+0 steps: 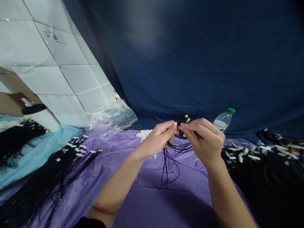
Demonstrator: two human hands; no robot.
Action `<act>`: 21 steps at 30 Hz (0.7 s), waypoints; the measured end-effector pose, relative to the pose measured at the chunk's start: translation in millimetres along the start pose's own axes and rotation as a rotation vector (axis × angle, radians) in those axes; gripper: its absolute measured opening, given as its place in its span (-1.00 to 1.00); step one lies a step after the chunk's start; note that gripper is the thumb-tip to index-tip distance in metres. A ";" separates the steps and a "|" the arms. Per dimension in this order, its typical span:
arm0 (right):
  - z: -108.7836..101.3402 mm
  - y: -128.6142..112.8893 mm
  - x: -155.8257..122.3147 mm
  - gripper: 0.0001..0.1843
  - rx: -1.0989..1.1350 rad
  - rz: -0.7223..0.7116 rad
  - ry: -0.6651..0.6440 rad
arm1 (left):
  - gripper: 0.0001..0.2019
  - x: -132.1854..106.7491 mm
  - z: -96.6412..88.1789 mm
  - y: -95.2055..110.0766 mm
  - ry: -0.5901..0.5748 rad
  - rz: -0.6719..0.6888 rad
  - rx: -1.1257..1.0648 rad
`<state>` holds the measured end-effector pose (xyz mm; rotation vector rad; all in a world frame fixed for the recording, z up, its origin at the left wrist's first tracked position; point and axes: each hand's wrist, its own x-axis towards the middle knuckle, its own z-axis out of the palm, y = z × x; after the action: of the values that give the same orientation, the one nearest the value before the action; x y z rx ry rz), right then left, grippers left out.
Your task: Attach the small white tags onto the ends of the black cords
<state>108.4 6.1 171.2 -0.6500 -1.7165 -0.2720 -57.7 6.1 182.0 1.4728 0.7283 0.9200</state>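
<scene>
In front of me my left hand [160,134] is closed in a pinch, with a small white connector [175,123] at its fingertips. My right hand [205,137] pinches the black wires [179,123] just beside that white piece. Both sets of fingertips almost meet. Thin black wires [180,147] loop between the hands, and their loose ends hang down over the purple sheet [147,180]. The fingers partly hide how the white piece and the wires join. Beyond my left hand lies a small pile of white connectors [143,134].
Bundles of black wires with white ends lie at left [68,164] and right [263,177]. A green-capped bottle [223,120] stands behind my right hand. Rubber bands [131,127], a clear plastic bag [114,115], a white cup [46,117] and stacked white boxes [66,79] are further left.
</scene>
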 end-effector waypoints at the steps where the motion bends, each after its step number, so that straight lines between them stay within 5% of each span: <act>1: 0.8 1.5 0.3 -0.88 0.000 0.004 -0.006 | -0.69 0.7 -0.1 -0.5 0.003 -0.007 -0.004; 6: 1.7 0.5 0.6 -0.81 -0.135 0.012 0.053 | -0.70 6.7 -2.2 -2.3 0.095 -0.006 -0.112; 10: -4.8 -15.4 0.1 -0.67 -0.216 -0.014 0.234 | -0.72 12.4 -8.7 -1.6 0.335 0.068 -0.249; 12: -6.5 -23.8 -0.3 -0.75 -0.095 0.002 0.121 | -0.74 14.0 -11.8 0.1 0.445 0.082 -0.314; 15: 0.4 -29.4 -2.7 -0.91 0.024 0.151 -0.256 | -0.74 14.3 -13.4 3.2 0.516 0.096 -0.402; 17: 11.0 -27.8 -5.6 -0.81 -0.010 0.274 -0.440 | -0.71 14.1 -12.7 4.2 0.514 0.105 -0.437; 21: 30.3 -21.1 -11.0 -0.79 0.048 0.432 -0.568 | -0.72 15.2 -14.7 0.1 0.547 0.160 -0.332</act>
<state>73.1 1.4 156.5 -1.1141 -2.0448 0.2855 -63.0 26.5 184.0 0.9983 0.8058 1.5199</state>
